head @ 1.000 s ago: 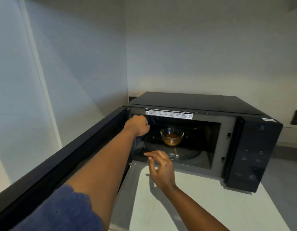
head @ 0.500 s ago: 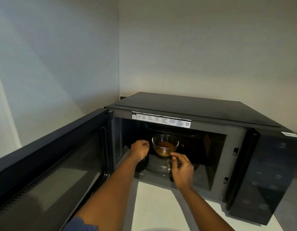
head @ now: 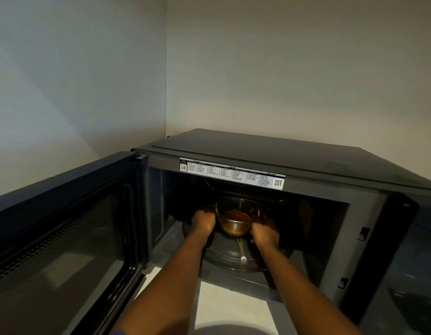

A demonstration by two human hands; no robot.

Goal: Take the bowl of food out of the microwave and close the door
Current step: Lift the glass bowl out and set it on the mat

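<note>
You are working the first step: taking hold of the bowl (head: 236, 217) inside the microwave (head: 282, 170). At far left the door (head: 64, 226) is standing swung fully open. Your left hand (head: 204, 220) is pressing against the bowl's left wall, fingers curled toward the glass. The bowl, clear glass with brown food in it, is sitting on the turntable (head: 233, 257) between both hands. Your right hand (head: 263, 234) is meeting its right wall, lower down; its fingers are hidden behind the glass, so whether the grip is fully closed cannot be told. Judging from this, the next move is calling for a level lift, then a straight pull toward you over the sill onto the counter (head: 229, 308), keeping the food from tipping, before you are swinging the door closed
</note>
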